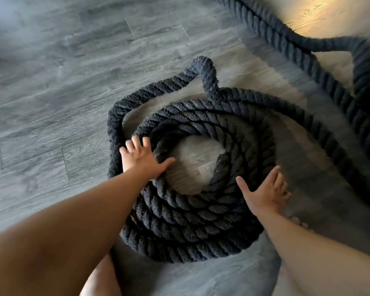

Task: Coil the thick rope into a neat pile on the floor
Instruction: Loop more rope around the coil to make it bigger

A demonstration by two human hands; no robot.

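- While two bare forearms reached in from 7 and 5 o'clock, one thick dark rope [190,242] lay coiled in several turns on the grey plank floor [51,82].
- The left hand [141,159], fingers spread wide and holding nothing, pressed flat on the coil's 9 o'clock side.
- The right hand [265,195], likewise splayed and empty, lay at the coil's 4 o'clock edge; contact there was unclear.
- One loose outer loop bulged out and kinked at 12 o'clock.
- Beyond it, the uncoiled length trailed off, blurred, toward 1 o'clock.
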